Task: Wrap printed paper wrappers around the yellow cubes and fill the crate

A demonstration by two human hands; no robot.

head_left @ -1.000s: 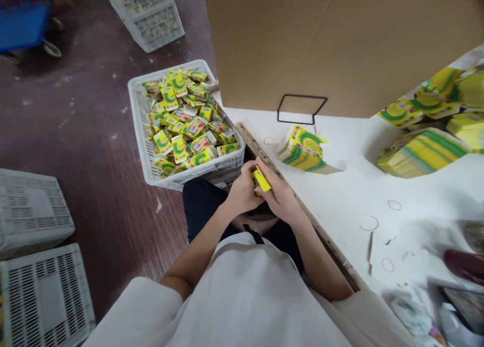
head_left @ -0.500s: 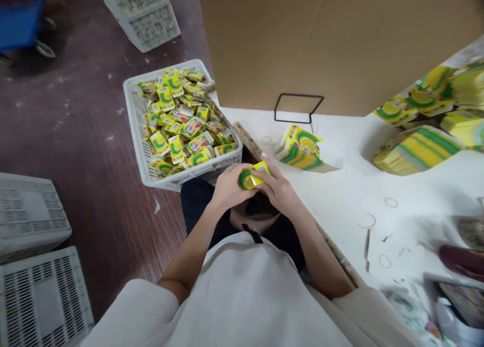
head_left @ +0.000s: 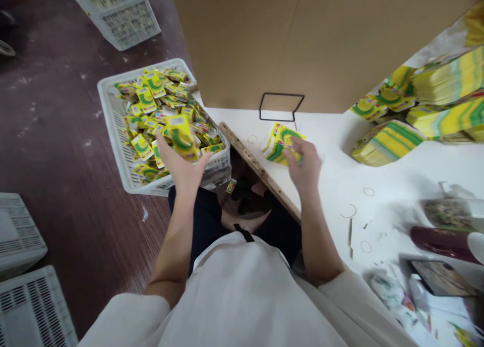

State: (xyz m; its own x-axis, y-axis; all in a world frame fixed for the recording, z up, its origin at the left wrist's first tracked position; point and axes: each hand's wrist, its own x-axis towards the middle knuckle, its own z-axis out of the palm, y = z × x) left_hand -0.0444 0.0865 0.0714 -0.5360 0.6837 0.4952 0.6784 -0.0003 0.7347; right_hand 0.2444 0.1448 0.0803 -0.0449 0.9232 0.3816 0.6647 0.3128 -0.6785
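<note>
My left hand (head_left: 185, 173) is over the near side of a white plastic crate (head_left: 110, 130), thumb and fingers spread wide. A small yellow-green box (head_left: 182, 132), smeared by motion, is just beyond the palm and looks loose from the fingers. Many similar filled boxes (head_left: 141, 146) lie heaped in the crate. On the white table, my right hand (head_left: 307, 168) has its bent fingers and thumb at the right edge of a small stack of flat printed cartons (head_left: 278, 141), pinching at the upper carton. Its fingertips partly cover the print.
A large cardboard sheet (head_left: 264, 44) stands behind a black wire stand (head_left: 278, 119). More carton stacks (head_left: 389, 142) are at the right, with a maroon flask (head_left: 442, 243) and a phone (head_left: 440, 277) nearer. A wooden strip (head_left: 257, 168) edges the table. Other crates (head_left: 130, 26) stand on the floor.
Both hands were together around one small box. The left has moved left over the crate and opened, the box leaving it; the right has moved to the carton stack.
</note>
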